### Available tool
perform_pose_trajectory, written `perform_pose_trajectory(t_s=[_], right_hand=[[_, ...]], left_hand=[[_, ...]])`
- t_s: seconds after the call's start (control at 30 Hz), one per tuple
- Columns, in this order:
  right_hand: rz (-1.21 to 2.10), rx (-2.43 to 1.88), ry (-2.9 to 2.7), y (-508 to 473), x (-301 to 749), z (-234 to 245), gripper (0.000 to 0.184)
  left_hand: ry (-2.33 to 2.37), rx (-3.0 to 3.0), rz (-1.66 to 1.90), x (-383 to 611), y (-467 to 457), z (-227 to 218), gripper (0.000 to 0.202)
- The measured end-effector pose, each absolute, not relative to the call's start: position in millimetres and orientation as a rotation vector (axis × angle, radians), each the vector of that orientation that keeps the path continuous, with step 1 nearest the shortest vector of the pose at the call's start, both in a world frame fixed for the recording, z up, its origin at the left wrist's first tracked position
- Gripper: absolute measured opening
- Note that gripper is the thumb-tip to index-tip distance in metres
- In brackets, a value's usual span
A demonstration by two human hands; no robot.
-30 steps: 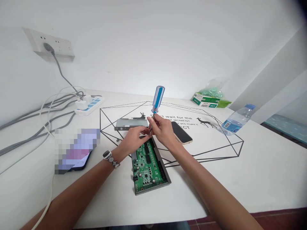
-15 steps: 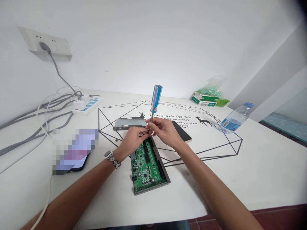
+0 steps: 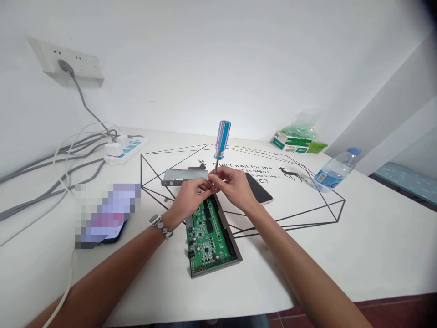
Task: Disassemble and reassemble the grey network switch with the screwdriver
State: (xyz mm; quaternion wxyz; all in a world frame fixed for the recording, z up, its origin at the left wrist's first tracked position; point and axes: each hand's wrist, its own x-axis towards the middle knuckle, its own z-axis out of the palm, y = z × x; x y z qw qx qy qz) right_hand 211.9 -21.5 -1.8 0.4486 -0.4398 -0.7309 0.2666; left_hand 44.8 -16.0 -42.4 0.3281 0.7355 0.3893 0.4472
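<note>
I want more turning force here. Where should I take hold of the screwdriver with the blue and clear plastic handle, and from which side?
Grip the screwdriver by its blue and clear plastic handle, coming down from above with the right hand. It stands nearly upright over the green circuit board, handle free on top, while that hand pinches only its thin metal shaft.

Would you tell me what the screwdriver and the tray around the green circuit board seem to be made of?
The screwdriver handle looks like glossy plastic, clear with blue stripes; its thin shaft is grey, probably steel. The tray seems to be dark grey sheet metal, going by its thin upright walls.
</note>
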Motion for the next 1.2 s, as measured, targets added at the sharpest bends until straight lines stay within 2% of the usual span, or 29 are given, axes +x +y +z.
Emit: perform_pose_trajectory(t_s=[0.13, 0.3, 0.6, 0.8, 0.97, 1.2], right_hand=[[0.726, -1.054, -1.847, -22.1, 217.0, -0.8, 0.027], [0.812, -1.011, -1.81, -22.4, 219.0, -0.6, 0.021], [0.728, -0.995, -1.796, -22.8, 216.0, -0.9, 0.013], [0.706, -1.014, -1.786, -23.6, 215.4, -0.4, 0.017], [0.758, -1.02, -1.833, -23.9, 217.5, 1.5, 0.028], [0.746, -1.024, -1.78, -24.0, 214.9, -0.2, 0.021]], left_hand=[[1.034, 1.928, 1.138, 43.1, -17.8, -37.9, 0.024], [1.026, 1.971, 1.092, 41.6, -18.7, -37.0, 0.021], [1.076, 1.928, 1.205, 45.1, -18.0, -41.7, 0.021], [1.036, 1.947, 1.187, 44.4, -19.5, -38.9, 0.019], [1.052, 1.96, 1.15, 43.1, -21.0, -35.4, 0.018], [1.055, 2.009, 1.169, 42.8, -21.7, -37.2, 0.014]])
